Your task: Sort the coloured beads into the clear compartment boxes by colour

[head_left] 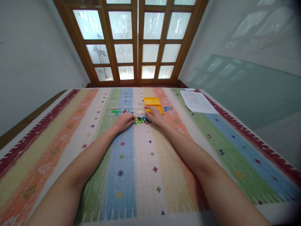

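Note:
A pile of small mixed-colour pieces lies on the striped cloth between my hands. My left hand touches the pile's left edge, its fingers pressed together; whatever they hold is too small to name. My right hand is at the pile's right side, with thumb and forefinger apart over the near edge of the yellow box. Behind the pile stand clear open boxes: one with green pieces, one with dark red pieces, one with pale pieces and one with blue pieces.
The striped, patterned tablecloth covers the table. A printed white sheet lies at the back right, beside a smaller paper at the far edge. Wooden doors with glass panes stand beyond the table, and a glass panel leans at the right wall.

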Demonstrator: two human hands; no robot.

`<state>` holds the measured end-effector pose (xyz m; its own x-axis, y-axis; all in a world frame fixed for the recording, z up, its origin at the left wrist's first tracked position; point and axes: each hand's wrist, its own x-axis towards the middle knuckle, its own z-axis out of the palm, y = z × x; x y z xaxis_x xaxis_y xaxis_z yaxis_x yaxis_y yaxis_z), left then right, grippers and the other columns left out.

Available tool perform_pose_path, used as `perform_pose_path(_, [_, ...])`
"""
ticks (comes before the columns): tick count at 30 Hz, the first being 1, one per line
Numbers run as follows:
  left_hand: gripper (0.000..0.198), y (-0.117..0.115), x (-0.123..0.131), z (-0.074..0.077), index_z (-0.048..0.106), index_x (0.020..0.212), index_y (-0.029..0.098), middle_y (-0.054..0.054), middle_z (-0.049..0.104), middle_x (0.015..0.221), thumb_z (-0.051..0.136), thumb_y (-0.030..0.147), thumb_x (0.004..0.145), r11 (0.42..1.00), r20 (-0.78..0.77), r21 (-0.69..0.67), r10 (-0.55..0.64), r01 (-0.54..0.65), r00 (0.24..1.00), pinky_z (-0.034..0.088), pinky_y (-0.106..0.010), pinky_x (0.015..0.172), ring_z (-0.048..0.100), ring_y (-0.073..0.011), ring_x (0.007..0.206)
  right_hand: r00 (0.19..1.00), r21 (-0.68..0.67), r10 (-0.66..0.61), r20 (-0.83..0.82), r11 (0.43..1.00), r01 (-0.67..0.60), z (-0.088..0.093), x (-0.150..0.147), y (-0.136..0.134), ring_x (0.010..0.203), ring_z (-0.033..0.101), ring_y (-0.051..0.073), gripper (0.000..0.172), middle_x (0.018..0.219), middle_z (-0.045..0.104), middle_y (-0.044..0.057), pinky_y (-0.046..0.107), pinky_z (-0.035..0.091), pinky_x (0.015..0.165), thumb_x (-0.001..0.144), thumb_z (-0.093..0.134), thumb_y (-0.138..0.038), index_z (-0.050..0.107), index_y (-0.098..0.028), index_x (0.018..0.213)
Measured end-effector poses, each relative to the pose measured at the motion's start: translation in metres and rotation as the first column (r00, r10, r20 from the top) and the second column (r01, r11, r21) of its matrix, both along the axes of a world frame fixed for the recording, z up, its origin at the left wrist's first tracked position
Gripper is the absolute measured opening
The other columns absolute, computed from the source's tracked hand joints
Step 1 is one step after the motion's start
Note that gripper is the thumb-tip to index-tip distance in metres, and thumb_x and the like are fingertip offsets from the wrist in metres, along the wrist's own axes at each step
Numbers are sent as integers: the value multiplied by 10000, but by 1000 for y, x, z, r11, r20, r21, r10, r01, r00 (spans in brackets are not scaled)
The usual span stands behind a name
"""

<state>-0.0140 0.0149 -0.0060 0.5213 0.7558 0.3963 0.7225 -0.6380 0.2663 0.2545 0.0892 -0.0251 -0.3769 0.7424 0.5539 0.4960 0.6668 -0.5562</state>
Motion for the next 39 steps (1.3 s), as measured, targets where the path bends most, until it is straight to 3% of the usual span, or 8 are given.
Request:
perform_pose_path(7, [164,1,-7,4,662,1060,218,-80,691,1060,511,211,995,976,181,46,202,-214,962,484,-384,943,623,-243,1036,1000,-26,-8,5,1000,8,0,-1,-3,1198,636,283,299,1264,726,102,478,471,1095,956,606,-232,716,-221,1234])
perform_pose_path(14, [201,10,-31,4,647,1005,218,-81,661,1061,475,140,935,876,326,46,441,-480,836,488,-388,941,616,-249,1026,1000,8,3,2,1000,-3,-2,1,-1,1154,642,280,265,1222,735,105,453,477,1059,950,602,-224,720,-202,1186])
perform_pose_path(26, [191,25,-68,-8,666,882,221,-81,696,983,483,168,893,706,312,46,662,-707,681,454,-426,913,619,-276,992,1000,-3,7,18,1000,-7,1,1,-2,1127,637,276,211,1156,740,89,447,469,1049,961,591,-235,735,-223,1115])
perform_pose_path(31, [184,24,-66,-4,691,962,216,-105,691,1057,529,185,881,713,298,52,657,-699,692,455,-458,968,606,-301,1056,999,-14,11,31,1000,-10,2,1,-3,1116,635,281,200,1131,741,87,453,468,1044,958,595,-233,745,-231,1090])
perform_pose_path(34, [189,19,-54,1,701,1005,222,-109,682,1127,548,195,898,763,274,89,599,-640,752,443,-475,1008,596,-311,1116,999,-24,10,38,1000,-9,3,1,-3,1117,634,282,202,1131,740,84,456,468,1045,955,593,-222,746,-236,1086])
perform_pose_path(36, [180,15,-43,4,707,1012,229,-97,689,1106,548,218,927,853,211,87,490,-515,846,448,-459,1005,603,-296,1096,999,-26,11,45,1000,-10,3,1,-4,1110,637,278,196,1125,742,79,447,472,1037,955,591,-212,744,-237,1076])
perform_pose_path(39, [170,8,-24,5,718,1009,241,-80,695,1078,556,274,968,975,52,41,218,-220,975,459,-431,985,603,-272,1064,999,-12,17,42,1000,-17,3,1,-4,1101,640,271,188,1119,741,75,433,475,1028,959,590,-204,740,-234,1069])
